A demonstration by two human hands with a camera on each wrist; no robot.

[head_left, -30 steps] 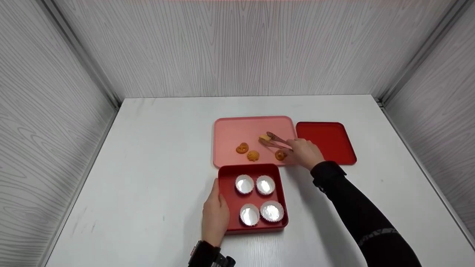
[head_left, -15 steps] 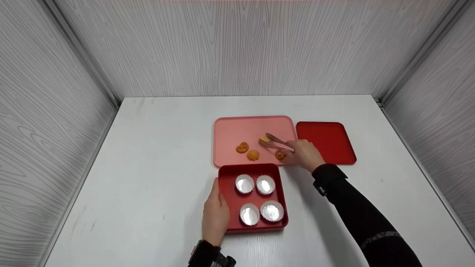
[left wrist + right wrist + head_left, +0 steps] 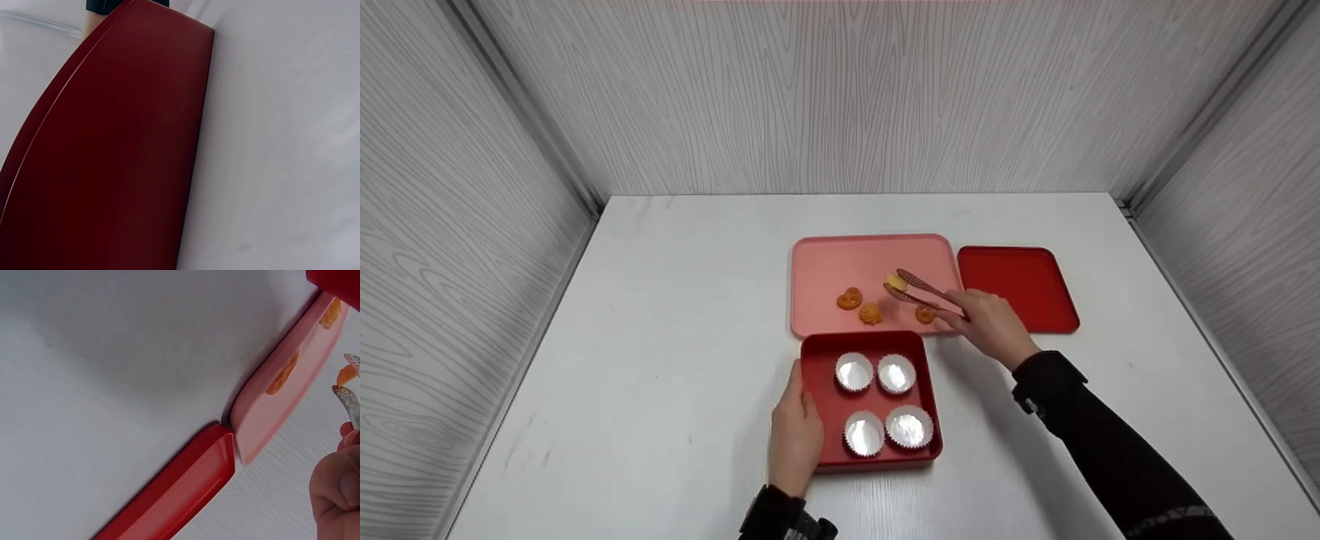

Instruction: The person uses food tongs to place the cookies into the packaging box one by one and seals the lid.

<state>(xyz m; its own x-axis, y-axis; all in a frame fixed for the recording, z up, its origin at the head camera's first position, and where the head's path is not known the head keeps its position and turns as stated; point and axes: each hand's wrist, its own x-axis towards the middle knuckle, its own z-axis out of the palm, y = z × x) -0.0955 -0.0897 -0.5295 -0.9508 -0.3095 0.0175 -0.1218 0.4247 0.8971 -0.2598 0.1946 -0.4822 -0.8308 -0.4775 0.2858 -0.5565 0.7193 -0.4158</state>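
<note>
My left hand (image 3: 796, 435) holds the left wall of a deep red box (image 3: 840, 442); its fingers lie along the outside and the thumb crosses the rim. Several white paper cups (image 3: 865, 433) stand in the box. My right hand (image 3: 990, 322) grips brown perforated tongs (image 3: 924, 286), whose tips pinch a pale yellow cookie (image 3: 895, 282). In the right wrist view the cookie (image 3: 346, 376) hangs above the pink tray. A pretzel-shaped cookie (image 3: 850, 298), a swirled cookie (image 3: 870, 313) and a round brown cookie (image 3: 925, 313) lie on that tray. The left wrist view shows mainly the box's side.
The pink tray (image 3: 832, 259) lies directly behind the box. A flat red tray (image 3: 1012, 285) stands against its right side. Both sit on a white table (image 3: 675, 315), with grey wood-patterned panels (image 3: 847, 97) at the back and sides.
The right hand has shifted slightly right and toward me, and the tongs with the pale cookie have tilted and risen a little. The left hand and box have stayed put.
</note>
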